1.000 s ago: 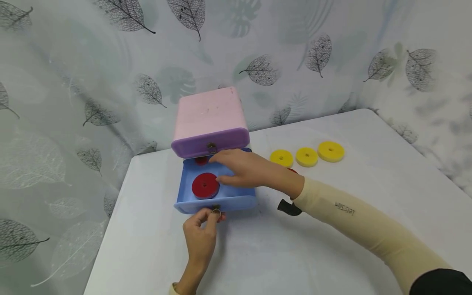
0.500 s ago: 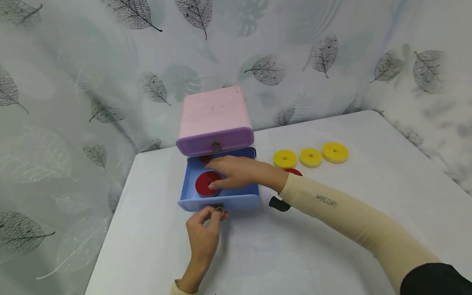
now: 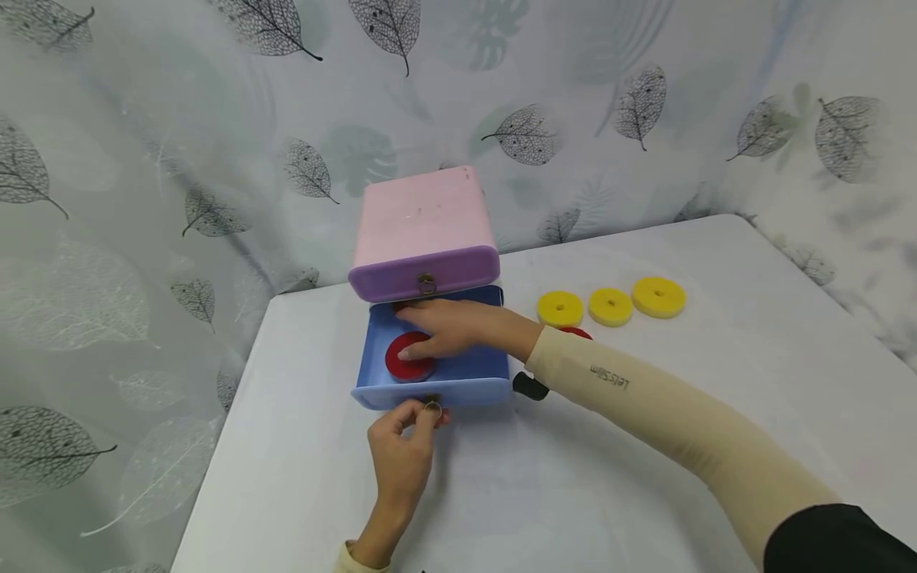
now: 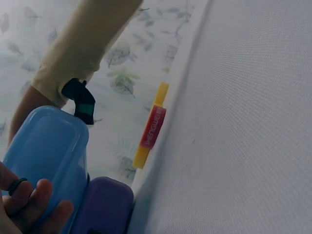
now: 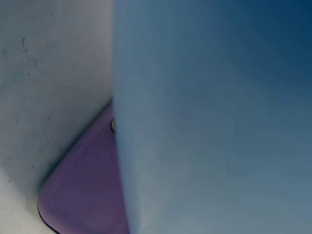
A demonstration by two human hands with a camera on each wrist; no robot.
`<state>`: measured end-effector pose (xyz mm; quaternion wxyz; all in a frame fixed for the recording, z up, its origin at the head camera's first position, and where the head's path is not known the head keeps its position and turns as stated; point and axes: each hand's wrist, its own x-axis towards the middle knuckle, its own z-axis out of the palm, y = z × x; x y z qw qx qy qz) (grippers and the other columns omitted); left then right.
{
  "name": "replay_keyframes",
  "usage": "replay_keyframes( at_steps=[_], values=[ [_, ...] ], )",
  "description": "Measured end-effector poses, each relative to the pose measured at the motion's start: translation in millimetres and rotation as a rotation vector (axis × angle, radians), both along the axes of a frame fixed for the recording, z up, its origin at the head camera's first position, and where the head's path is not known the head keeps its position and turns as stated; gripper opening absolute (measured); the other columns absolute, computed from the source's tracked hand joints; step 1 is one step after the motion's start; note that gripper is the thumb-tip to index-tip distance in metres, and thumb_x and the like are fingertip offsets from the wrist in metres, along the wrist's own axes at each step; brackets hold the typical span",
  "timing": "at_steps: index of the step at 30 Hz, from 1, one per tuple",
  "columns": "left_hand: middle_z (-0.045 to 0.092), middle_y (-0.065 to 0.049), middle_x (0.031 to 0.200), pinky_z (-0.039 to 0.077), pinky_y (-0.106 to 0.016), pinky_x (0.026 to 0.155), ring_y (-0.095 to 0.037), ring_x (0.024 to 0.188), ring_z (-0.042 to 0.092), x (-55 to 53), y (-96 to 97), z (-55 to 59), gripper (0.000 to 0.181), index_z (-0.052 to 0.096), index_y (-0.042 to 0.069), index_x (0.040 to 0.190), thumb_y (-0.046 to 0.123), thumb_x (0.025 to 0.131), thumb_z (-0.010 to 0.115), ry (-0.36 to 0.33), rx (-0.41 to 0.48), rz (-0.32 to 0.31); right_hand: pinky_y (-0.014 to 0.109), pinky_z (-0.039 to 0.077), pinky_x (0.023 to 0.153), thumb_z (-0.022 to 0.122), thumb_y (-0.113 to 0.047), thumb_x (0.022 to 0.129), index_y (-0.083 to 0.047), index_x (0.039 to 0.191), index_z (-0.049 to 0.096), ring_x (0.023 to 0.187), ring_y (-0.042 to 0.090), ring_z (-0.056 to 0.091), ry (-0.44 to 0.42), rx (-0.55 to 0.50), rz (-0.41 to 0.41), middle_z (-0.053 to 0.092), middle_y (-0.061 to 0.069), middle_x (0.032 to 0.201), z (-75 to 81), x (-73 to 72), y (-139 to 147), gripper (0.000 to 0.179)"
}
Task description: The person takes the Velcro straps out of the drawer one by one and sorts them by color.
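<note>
My left hand (image 3: 403, 455) pinches the ring pull (image 3: 433, 407) on the front of a blue drawer (image 3: 387, 395), which stands pulled out of a pink cabinet (image 3: 426, 215). Inside the drawer, a red disc (image 3: 411, 369) with a centre hole lies towards the front. My right hand (image 3: 458, 326) reaches in from the right, its thumb over this disc. Its fingers stretch to the back left corner, where they nearly cover another red piece. In the left wrist view, curled fingers (image 4: 41, 200) of my left hand show before the blue drawer front (image 4: 53, 131).
A purple drawer front (image 3: 430, 273) sits above the blue one; another purple front (image 4: 107, 202) is below it. On the white table (image 3: 573, 477), three yellow discs (image 3: 610, 307) stand right of the cabinet, with a red piece (image 3: 576, 332) partly behind my right forearm.
My right hand has moved left and deeper into the drawer, its thumb passing over the front red disc. The left hand keeps its pinch on the ring. The head view has shifted slightly.
</note>
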<state>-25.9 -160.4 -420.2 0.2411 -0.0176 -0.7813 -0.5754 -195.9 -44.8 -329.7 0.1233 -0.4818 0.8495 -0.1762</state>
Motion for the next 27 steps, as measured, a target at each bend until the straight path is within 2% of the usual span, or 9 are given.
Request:
replay_keyframes(
  at_steps=[5,12,20,24,27],
  values=[
    [0.072,0.011,0.074,0.058,-0.033,0.082,-0.015,0.072,0.072,-0.1,0.2,0.3,0.029,0.066,0.009,0.070,-0.005,0.095,0.060,-0.003,-0.005,0.009,0.036,0.041,0.110,0.068,-0.043,0.100,-0.009,0.151,0.049,0.126,0.020,0.055,0.029,0.004,0.004,0.056,0.005,0.144,-2.7,-4.6,-5,0.064],
    [0.072,0.012,0.073,0.058,-0.034,0.081,-0.016,0.072,0.072,-0.1,-0.7,0.5,0.029,0.067,0.009,0.070,-0.005,0.094,0.060,0.000,-0.003,0.006,0.035,0.042,0.109,0.065,-0.045,0.102,-0.009,0.149,0.052,0.125,0.021,0.055,0.045,0.023,0.009,0.057,0.006,0.141,-2.4,-6.2,-5,0.061],
    [0.072,0.013,0.075,0.058,-0.035,0.083,-0.014,0.074,0.073,0.1,0.4,1.2,0.029,0.067,0.009,0.071,-0.004,0.096,0.061,0.005,-0.025,0.007,0.043,0.043,0.110,0.066,-0.053,0.098,-0.013,0.153,0.052,0.138,0.025,0.049,0.098,0.084,0.003,0.051,0.008,0.153,0.9,6.9,8,0.069],
    [0.072,0.012,0.076,0.058,-0.035,0.084,-0.014,0.074,0.073,0.7,1.0,1.7,0.029,0.067,0.009,0.071,-0.003,0.096,0.061,0.005,-0.030,0.008,0.043,0.045,0.107,0.072,-0.055,0.093,-0.019,0.153,0.053,0.135,0.026,0.049,0.152,0.101,0.040,0.051,0.008,0.151,-0.7,13.5,13,0.072],
    [0.072,0.013,0.075,0.058,-0.035,0.084,-0.014,0.074,0.072,1.2,1.7,1.5,0.028,0.067,0.009,0.071,-0.003,0.096,0.061,0.001,-0.030,0.011,0.042,0.046,0.105,0.079,-0.051,0.089,-0.018,0.151,0.055,0.132,0.025,0.051,0.175,0.100,0.052,0.053,0.006,0.148,-1.2,16.8,16,0.074]
  ],
)
